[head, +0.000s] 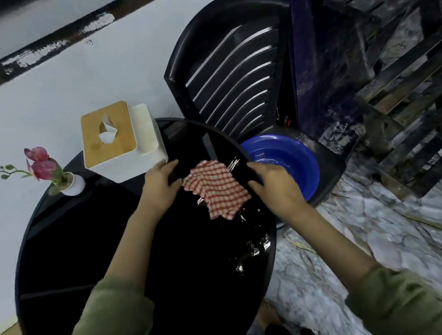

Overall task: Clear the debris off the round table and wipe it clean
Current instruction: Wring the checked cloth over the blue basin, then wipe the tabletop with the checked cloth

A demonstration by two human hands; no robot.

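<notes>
Lower middle of the frame: wet specks lie on the round table, so I judge the wiping is unfinished. At centre lies the checkered cloth. My left hand is at its edge, too blurred to tell its grip; my right hand is loosely spread beside it. Beyond stands a blue basin

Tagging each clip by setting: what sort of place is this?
Probably a home sitting corner: a round black table with a tissue box and small potted flower, a plastic chair holding a blue basin, marble-patterned floor.
</notes>
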